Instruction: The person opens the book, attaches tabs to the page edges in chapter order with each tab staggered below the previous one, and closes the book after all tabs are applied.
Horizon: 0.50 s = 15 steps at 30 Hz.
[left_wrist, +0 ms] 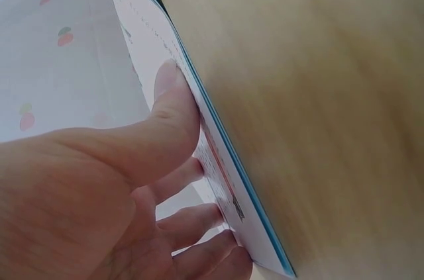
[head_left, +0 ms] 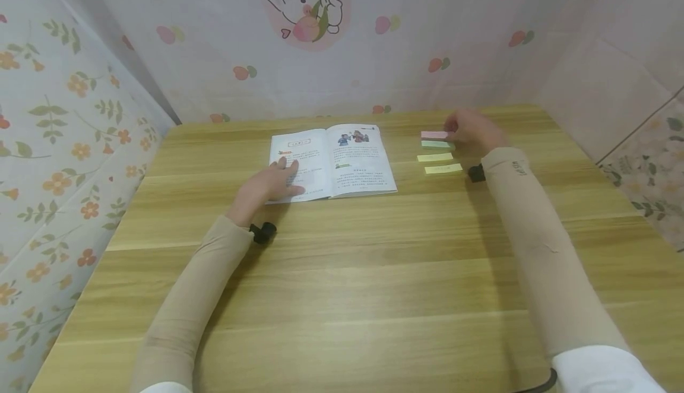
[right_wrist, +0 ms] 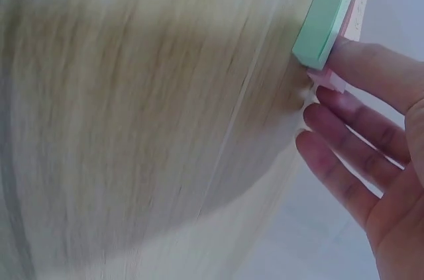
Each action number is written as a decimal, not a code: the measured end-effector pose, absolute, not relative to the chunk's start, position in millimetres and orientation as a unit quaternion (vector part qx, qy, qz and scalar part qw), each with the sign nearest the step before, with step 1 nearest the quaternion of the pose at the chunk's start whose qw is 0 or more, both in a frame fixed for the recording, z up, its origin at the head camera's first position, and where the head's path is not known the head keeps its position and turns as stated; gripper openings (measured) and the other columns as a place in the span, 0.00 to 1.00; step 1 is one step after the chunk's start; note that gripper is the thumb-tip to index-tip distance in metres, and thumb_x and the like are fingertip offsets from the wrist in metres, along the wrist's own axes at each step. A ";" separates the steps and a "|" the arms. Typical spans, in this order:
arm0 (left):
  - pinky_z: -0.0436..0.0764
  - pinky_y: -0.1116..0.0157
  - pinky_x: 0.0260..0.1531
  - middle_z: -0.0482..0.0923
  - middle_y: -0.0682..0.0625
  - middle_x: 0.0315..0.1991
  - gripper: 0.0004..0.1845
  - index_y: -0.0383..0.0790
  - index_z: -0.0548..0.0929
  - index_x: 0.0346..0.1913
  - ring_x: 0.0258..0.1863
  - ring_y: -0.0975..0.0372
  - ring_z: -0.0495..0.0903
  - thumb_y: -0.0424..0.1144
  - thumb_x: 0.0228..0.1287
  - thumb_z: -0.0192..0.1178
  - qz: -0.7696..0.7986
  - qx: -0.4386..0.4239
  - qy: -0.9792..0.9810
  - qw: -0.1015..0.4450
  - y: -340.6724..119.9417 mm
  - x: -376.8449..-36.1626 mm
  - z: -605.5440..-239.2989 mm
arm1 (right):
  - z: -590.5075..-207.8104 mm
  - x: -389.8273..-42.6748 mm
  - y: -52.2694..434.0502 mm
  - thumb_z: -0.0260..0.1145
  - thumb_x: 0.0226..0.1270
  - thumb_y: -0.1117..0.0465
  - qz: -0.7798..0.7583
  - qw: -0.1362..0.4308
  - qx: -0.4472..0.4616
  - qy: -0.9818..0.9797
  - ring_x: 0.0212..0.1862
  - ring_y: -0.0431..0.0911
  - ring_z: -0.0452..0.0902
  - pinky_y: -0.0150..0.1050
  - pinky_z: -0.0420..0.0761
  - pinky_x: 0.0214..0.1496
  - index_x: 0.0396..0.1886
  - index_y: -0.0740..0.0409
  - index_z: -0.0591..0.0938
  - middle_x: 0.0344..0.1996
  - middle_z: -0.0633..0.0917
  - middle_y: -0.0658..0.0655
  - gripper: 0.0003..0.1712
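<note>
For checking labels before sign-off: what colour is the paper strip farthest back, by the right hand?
Pink; the paper strip shows best in the head view.

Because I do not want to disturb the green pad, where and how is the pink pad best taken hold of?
Probably pinch the pink pad by its right end, the right hand coming from the right: it lies lengthwise left to right, the green pad close along its near side, and that end shows past the green one.

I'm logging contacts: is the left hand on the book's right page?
No, the left hand rests on the left page of the open book.
</note>
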<state>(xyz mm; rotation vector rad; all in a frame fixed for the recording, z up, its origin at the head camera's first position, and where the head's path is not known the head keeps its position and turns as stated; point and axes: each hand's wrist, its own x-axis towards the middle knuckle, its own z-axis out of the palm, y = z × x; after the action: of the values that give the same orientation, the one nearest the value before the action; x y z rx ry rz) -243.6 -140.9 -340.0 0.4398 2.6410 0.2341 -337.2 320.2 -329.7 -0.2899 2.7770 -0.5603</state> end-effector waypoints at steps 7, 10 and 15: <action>0.50 0.39 0.72 0.34 0.31 0.79 0.41 0.36 0.44 0.81 0.78 0.38 0.40 0.53 0.79 0.50 0.088 0.164 0.957 0.223 -141.0 -244.2 -340.0 | -331.6 -342.3 326.2 0.63 0.73 0.64 -0.201 0.146 -0.116 0.962 0.53 0.62 0.74 0.61 0.72 0.59 0.54 0.72 0.79 0.50 0.80 0.70 0.16; 0.50 0.40 0.73 0.34 0.32 0.80 0.42 0.36 0.45 0.81 0.78 0.38 0.40 0.53 0.78 0.51 0.092 0.161 0.957 0.223 -141.6 -244.9 -341.1 | -331.2 -342.7 328.8 0.64 0.72 0.65 -0.205 0.140 -0.124 0.961 0.52 0.63 0.75 0.61 0.73 0.58 0.53 0.73 0.80 0.50 0.81 0.71 0.17; 0.50 0.41 0.73 0.36 0.31 0.79 0.42 0.38 0.46 0.81 0.78 0.39 0.40 0.52 0.77 0.53 0.105 0.157 0.957 0.219 -142.7 -246.1 -341.0 | -328.3 -338.8 332.1 0.64 0.72 0.59 -0.217 0.138 -0.098 0.961 0.52 0.61 0.73 0.59 0.73 0.57 0.57 0.70 0.78 0.52 0.79 0.70 0.21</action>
<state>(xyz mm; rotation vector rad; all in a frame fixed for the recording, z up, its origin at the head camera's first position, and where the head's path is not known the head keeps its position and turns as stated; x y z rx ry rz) -246.1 -142.7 -341.0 0.4332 2.6490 0.2916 -338.8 332.1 -328.3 -0.2838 2.7797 -0.6288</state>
